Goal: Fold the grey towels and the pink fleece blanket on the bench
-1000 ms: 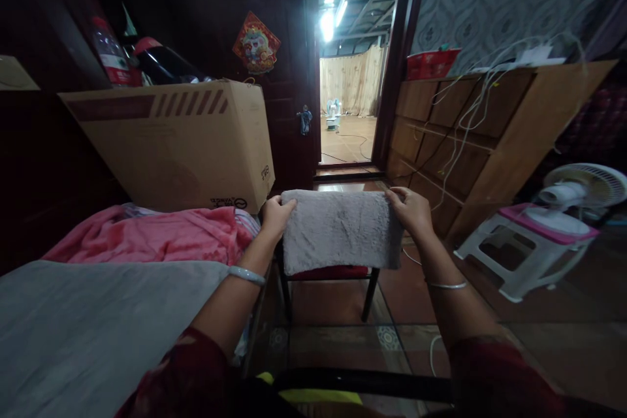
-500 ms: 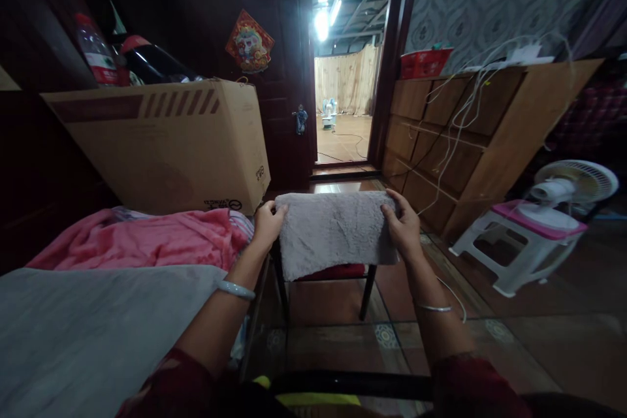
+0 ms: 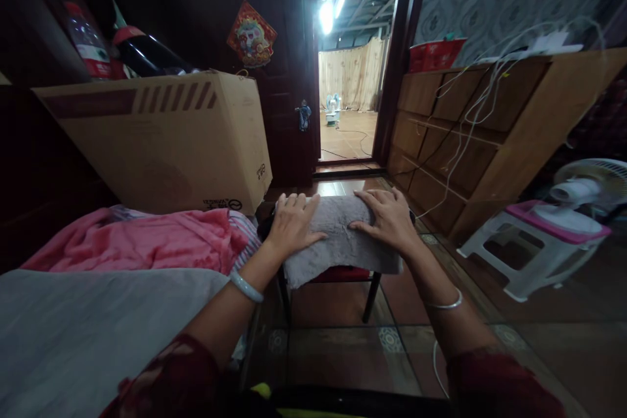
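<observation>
A grey fluffy towel (image 3: 333,245) hangs draped over the back of a chair, its lower edge uneven. Below it show the chair's red seat (image 3: 336,275) and dark legs. My left hand (image 3: 294,225) lies flat on the towel's left part, fingers stretched toward the top edge and thumb pointing inward. On the right part rests my right hand (image 3: 386,219), fingers spread over the top edge, thumb also inward. Both palms press on the cloth without gripping it. Most of the chair back is hidden beneath the towel.
On the left stand a bed with a grey cover (image 3: 112,326), a pink blanket (image 3: 161,238) and a big cardboard box (image 3: 161,144). To the right are a wooden cabinet (image 3: 519,111) with loose white cables and a white stool (image 3: 514,235) bearing a fan (image 3: 582,189).
Both hands have let go of the towel's upper corners and moved inward, now lying flat on it. The towel has settled over the chair back. The view has shifted slightly.
</observation>
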The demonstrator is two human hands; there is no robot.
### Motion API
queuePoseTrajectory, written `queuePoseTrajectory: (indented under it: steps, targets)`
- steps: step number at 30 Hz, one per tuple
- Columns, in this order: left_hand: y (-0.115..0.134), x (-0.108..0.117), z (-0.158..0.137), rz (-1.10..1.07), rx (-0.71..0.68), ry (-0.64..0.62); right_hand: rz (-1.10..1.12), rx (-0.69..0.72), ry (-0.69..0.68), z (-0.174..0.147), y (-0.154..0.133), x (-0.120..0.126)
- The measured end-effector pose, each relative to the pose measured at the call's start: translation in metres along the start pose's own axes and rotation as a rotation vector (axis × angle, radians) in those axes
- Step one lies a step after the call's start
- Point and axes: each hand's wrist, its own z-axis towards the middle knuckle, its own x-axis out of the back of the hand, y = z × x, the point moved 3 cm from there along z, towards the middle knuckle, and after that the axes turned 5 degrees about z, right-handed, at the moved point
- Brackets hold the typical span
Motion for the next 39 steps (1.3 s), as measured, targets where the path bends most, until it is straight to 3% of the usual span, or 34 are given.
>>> queuePoseTrajectory:
  steps: [8, 14, 25, 34, 39]
  targets:
    - [-0.025, -0.027, 0.004, 0.070, -0.081, 0.059, 0.040, 0.017, 0.142, -0.007, 0.010, -0.008]
    - [-0.024, -0.019, 0.004, 0.072, -0.094, -0.007, 0.038, 0.020, 0.161, -0.008, 0.011, -0.010]
    - [-0.035, 0.007, -0.017, 0.016, 0.016, -0.215, 0.003, -0.084, -0.069, -0.022, 0.024, 0.002]
    - [-0.032, 0.007, -0.010, 0.072, 0.041, -0.248, 0.075, -0.195, -0.116, -0.037, 0.051, 0.001]
    - [-0.031, 0.010, -0.034, 0.036, 0.097, -0.203, 0.065, -0.153, -0.072, -0.042, 0.051, 0.001]
